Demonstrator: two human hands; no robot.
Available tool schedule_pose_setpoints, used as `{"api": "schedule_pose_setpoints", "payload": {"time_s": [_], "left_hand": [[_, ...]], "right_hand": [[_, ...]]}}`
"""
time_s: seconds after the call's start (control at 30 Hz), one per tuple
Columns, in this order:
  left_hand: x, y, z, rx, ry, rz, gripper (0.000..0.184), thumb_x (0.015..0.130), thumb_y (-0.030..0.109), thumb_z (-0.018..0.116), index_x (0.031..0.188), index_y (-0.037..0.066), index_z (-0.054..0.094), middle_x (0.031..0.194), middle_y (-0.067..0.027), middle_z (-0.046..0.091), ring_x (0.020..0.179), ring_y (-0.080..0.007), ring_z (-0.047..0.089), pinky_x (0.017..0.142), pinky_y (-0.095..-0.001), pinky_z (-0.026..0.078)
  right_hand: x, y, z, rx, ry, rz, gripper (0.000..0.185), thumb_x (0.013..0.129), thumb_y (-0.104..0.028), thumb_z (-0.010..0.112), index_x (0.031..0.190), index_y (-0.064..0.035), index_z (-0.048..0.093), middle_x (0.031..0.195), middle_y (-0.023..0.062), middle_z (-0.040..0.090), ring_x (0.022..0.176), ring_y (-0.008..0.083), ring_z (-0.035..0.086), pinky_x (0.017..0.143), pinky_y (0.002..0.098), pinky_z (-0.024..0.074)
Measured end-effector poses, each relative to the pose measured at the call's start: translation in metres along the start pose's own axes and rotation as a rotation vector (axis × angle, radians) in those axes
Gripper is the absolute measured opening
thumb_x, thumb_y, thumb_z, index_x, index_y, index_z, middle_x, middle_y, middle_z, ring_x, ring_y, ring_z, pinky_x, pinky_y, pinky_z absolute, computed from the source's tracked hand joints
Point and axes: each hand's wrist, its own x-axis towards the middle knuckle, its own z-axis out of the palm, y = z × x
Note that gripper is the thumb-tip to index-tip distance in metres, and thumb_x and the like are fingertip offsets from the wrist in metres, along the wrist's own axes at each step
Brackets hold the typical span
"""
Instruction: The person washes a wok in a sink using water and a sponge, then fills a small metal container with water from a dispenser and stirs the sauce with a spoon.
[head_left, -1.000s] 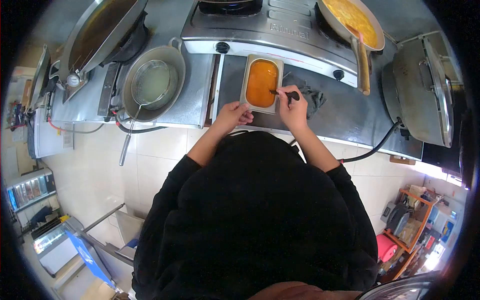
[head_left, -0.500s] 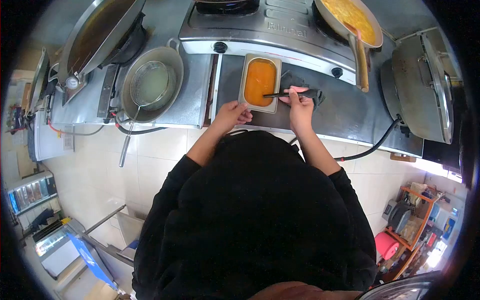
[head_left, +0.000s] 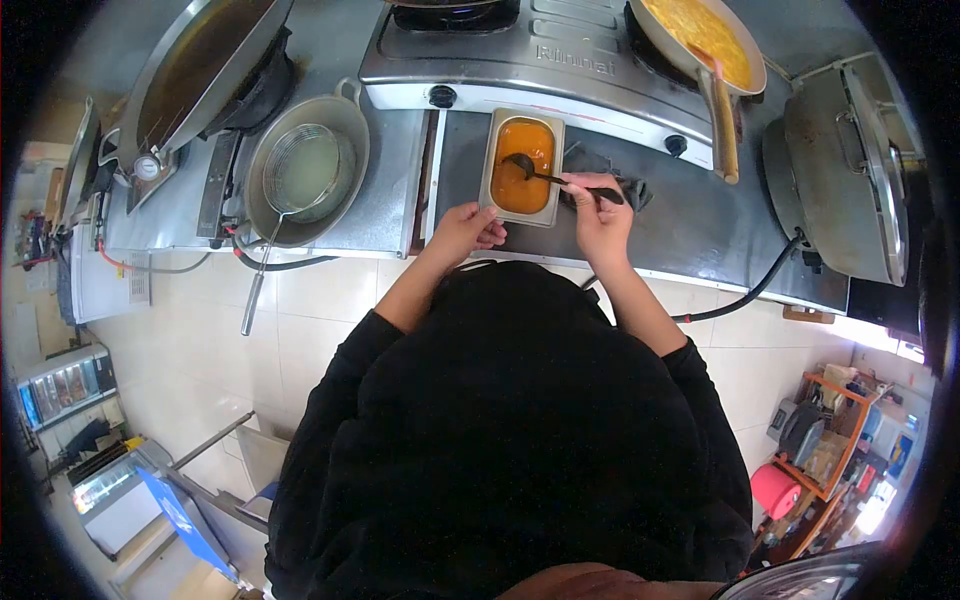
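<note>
A rectangular metal container [head_left: 487, 196] of orange sauce [head_left: 520, 198] stands on the steel counter in front of the stove. My left hand [head_left: 468, 232] grips the container's near left corner, thumb at the rim and fingers curled below. In my right hand [head_left: 602, 225] is the handle of a black spoon [head_left: 548, 178], held between thumb and fingers at the container's right side. The spoon's bowl shows at the surface of the sauce, near the middle. A dark crumpled cloth [head_left: 634, 192] lies just behind my right hand.
Behind is a gas stove [head_left: 600, 100] with a pan [head_left: 757, 78] of yellow food, its handle pointing toward me. A strainer [head_left: 300, 165] rests in a wok [head_left: 258, 205] at left, beyond it a larger wok [head_left: 225, 75]. A big lidded pot [head_left: 830, 180] stands at right.
The spoon's bowl, earlier sunk in the sauce, now shows at its surface. My right hand moved right and turned with the handle, then slightly down. My left hand stayed at the corner.
</note>
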Motion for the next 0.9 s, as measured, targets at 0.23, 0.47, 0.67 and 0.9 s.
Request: {"api": "schedule_pose_setpoints", "payload": {"time_s": [0.23,0.47,0.67,0.9], "left_hand": [[0.003,-0.002,-0.003,0.005,-0.012,0.001,0.031,0.093,0.032,0.052,0.095,0.001,0.054,0.085,-0.0105,0.064,0.076,-0.0178,0.065,0.069,-0.0287,0.051],[-0.006,0.006,-0.006,-0.139,0.003,-0.021,0.035,0.092,0.036,0.052,0.103,0.002,0.051,0.094,-0.0152,0.063,0.086,-0.0222,0.065,0.076,-0.0311,0.052],[-0.012,0.015,-0.015,-0.467,-0.062,-0.035,0.059,0.095,0.045,0.038,0.121,-0.008,0.04,0.111,-0.0233,0.057,0.102,-0.0296,0.06,0.085,-0.035,0.052],[-0.017,0.015,-0.02,-0.356,0.179,0.107,0.05,0.095,0.035,0.042,0.127,-0.004,0.039,0.121,-0.0197,0.052,0.103,-0.0267,0.058,0.087,-0.0322,0.048]], "right_hand": [[0.016,0.013,0.01,-0.329,-0.17,-0.24,0.013,0.079,0.006,0.059,0.088,-0.0027,0.062,0.093,0.0096,0.066,0.09,0.0221,0.063,0.081,0.0297,0.0489],[0.023,0.024,0.012,-0.446,-0.267,-0.141,0.013,0.079,0.004,0.058,0.089,-0.0032,0.062,0.092,0.0088,0.066,0.088,0.0227,0.064,0.075,0.0305,0.0508],[0.009,0.007,0.007,-0.407,-0.269,0.033,0.006,0.085,-0.004,0.057,0.089,-0.0029,0.061,0.089,0.0097,0.066,0.078,0.0197,0.065,0.07,0.0273,0.0495],[-0.003,0.027,0.01,-0.175,-0.002,0.185,0.009,0.088,-0.008,0.057,0.085,-0.0007,0.062,0.08,0.0092,0.065,0.07,0.0149,0.063,0.064,0.0257,0.0476]]}}
